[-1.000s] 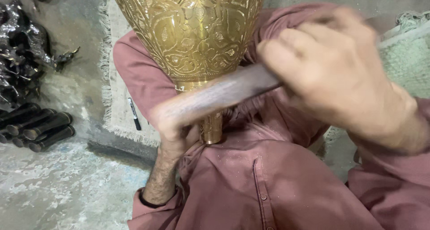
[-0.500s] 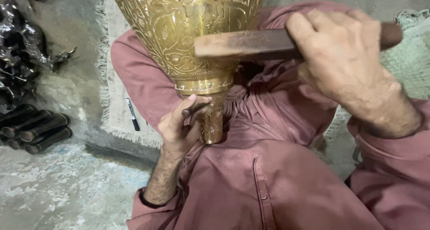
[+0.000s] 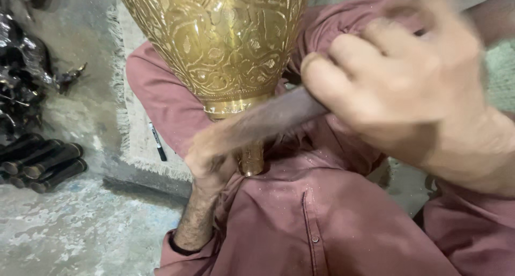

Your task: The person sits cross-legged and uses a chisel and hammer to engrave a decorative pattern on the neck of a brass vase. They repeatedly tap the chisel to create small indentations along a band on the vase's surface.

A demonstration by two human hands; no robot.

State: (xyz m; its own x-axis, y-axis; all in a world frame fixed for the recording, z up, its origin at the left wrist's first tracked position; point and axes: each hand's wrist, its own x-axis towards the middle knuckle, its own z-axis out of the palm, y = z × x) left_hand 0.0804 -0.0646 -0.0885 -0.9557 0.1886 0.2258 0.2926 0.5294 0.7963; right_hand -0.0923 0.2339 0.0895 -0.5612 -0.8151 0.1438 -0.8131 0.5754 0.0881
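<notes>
Right grip: your right hand (image 3: 407, 88) was wrapped tight around the dark wooden handle of a hammer (image 3: 279, 115), fingers curled over it, near the camera and blurred by motion.
Hammer: its handle ran down and to the left from your fist, crossing in front of the foot of the vase; its far end was smeared by blur just over your left hand, so you could not tell whether it touched anything.
Left grip: your left hand (image 3: 212, 158) sat low beside the narrow neck of the vase, fingers bunched together; blur hid what, if anything, they pinched, so I cannot tell how far it was closed.
Vase: the engraved brass vase (image 3: 220, 40) stood between your knees, wide body at the top of the view, tapering to a slim stem (image 3: 251, 158) that reached your lap.
Lap: your reddish-brown garment (image 3: 300, 222) lay under the stem, dusted with fine specks.
Mat: a pale fringed mat (image 3: 139, 142) lay under your left leg, with a black marker pen (image 3: 157, 142) resting on it.
Floor: on the grey concrete floor (image 3: 80, 233), well apart to the left, lay a row of dark rod-shaped tools (image 3: 43, 160) and some dark metal pieces (image 3: 21, 88) above them.
</notes>
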